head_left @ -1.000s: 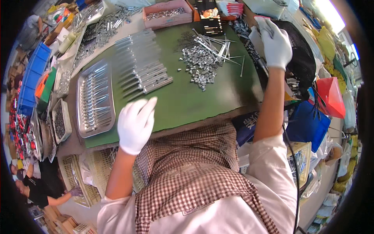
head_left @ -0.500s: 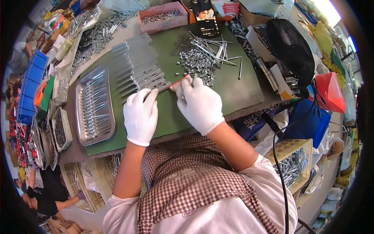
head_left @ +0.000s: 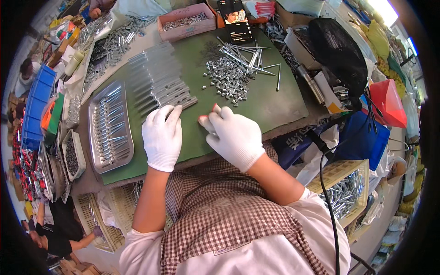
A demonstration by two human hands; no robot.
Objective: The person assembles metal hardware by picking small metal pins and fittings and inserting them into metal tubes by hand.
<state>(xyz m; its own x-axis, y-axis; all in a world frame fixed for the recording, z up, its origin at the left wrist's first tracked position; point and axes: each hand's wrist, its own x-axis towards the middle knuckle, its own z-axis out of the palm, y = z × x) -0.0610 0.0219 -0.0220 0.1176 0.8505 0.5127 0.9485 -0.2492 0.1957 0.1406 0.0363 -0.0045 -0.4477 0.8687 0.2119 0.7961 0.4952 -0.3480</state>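
Both hands wear white gloves and lie on a green mat [head_left: 275, 105]. My left hand [head_left: 162, 137] rests flat, its fingertips touching the near end of several rows of thin metal rods [head_left: 158, 85]. My right hand [head_left: 233, 135] sits just to the right of it, fingers loosely spread with red tips showing; I see nothing in it. A pile of small metal pieces [head_left: 227, 80] lies beyond the right hand, with loose long metal pins [head_left: 250, 57] behind it.
A metal tray [head_left: 110, 123] with rods sits left of the mat. A pink box [head_left: 185, 23] and a phone [head_left: 238, 18] stand at the back. A black mesh bag [head_left: 339, 50], a red bag [head_left: 387, 103] and blue bins [head_left: 34, 107] crowd the sides. Another person [head_left: 55, 229] is at lower left.
My right hand came back from the far right of the bench and now lies on the mat beside my left hand. My left hand moved forward to the near end of the rod rows.
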